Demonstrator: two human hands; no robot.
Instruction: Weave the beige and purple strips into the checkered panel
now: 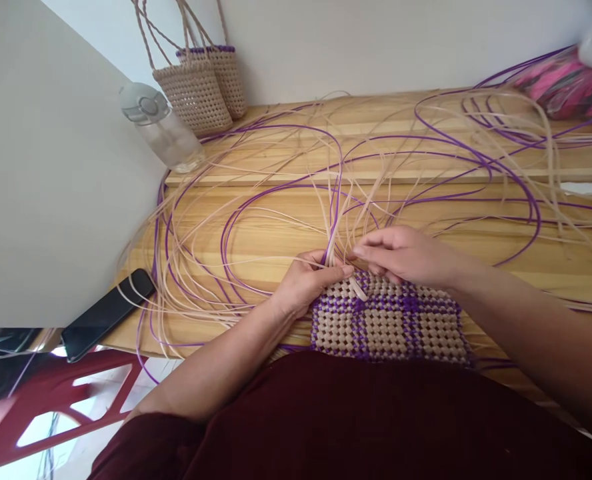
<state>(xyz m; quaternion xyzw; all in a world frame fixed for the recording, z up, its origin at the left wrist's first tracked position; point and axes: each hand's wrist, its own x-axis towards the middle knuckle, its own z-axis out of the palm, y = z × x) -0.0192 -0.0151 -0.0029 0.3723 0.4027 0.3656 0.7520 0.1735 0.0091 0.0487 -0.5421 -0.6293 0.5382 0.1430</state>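
Note:
A woven panel (383, 327) in beige and purple checks lies on the table close to my body. Along its far edge, my left hand (309, 277) pinches beige and purple cords (332, 250) between thumb and fingers. A short folded loop of beige cord (359, 289) pokes out over the weave beside that thumb. My right hand (399, 255) is just right of it, above the same edge, with thumb and fingertips pressed together. Whatever strand may be between those fingertips is too small to make out.
Long loose purple cords (536, 207) and beige cords sprawl over the wooden table (276, 233). At the back left stand a water bottle (163, 127) and woven bags (196, 93). A black phone (109, 313) rests at the left edge. A pink bundle (566, 83) sits back right.

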